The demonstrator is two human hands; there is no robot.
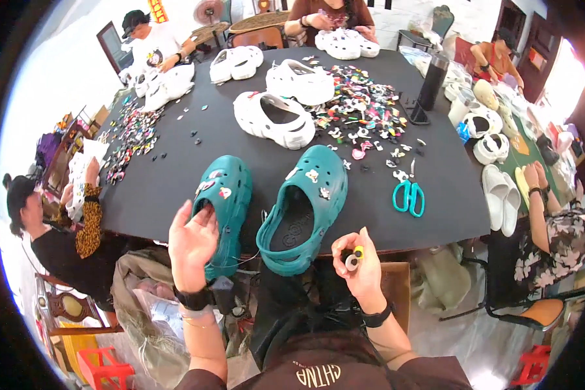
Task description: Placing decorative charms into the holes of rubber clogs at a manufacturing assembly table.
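Two teal clogs lie side by side at the near table edge, the left clog [231, 188] and the right clog [328, 188], both with small charms on their toes. My left hand [194, 244] is palm up, fingers apart, with its fingertips at the opening of the left clog; whether they reach inside is partly hidden. Curled beside the right clog's heel, my right hand [363, 273] holds small charms [353, 259] in yellow, black and whitish colours. A thin clear cord loops between the clogs' heels.
Teal-handled scissors [409, 197] lie to the right. Beyond are white clogs [274, 120], a pile of loose charms [364, 107], a phone [418, 116] and a dark bottle [433, 81]. Several people work around the table. White slippers [500, 198] sit at its right edge.
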